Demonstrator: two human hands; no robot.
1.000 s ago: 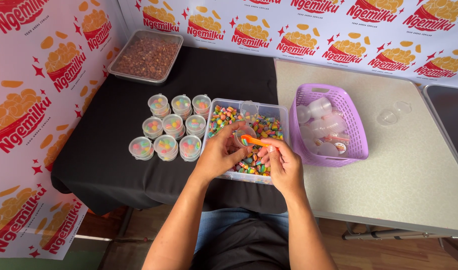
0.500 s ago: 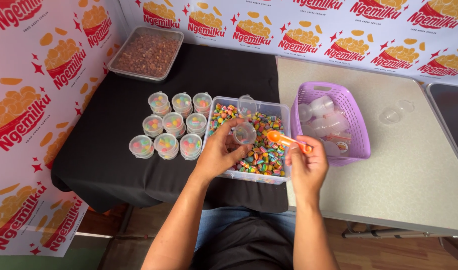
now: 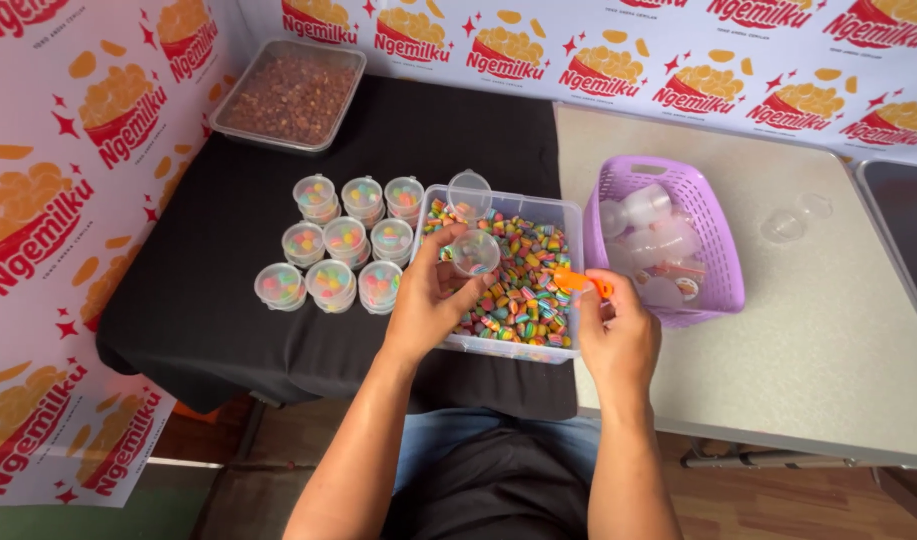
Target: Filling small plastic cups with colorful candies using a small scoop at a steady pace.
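My left hand (image 3: 430, 303) holds a small clear plastic cup (image 3: 475, 251) with its hinged lid (image 3: 469, 192) flipped up, over a clear tub (image 3: 568, 212) full of multicoloured candy pieces. My right hand (image 3: 615, 330) grips an orange scoop (image 3: 576, 283) above the tub's right edge. Left of the tub stand several filled, lidded cups (image 3: 344, 240) in rows on the black tablecloth (image 3: 198, 310).
A purple basket (image 3: 720, 262) with empty clear cups sits right of the tub on a beige table (image 3: 828, 340). A metal tray (image 3: 292, 95) of brown pieces lies at the back left. One loose clear cup (image 3: 793, 220) rests near the basket. Printed banners surround the tables.
My right hand has drawn the orange scoop out of the candy toward the tub's right edge. My left hand has lifted the open cup slightly higher over the tub.
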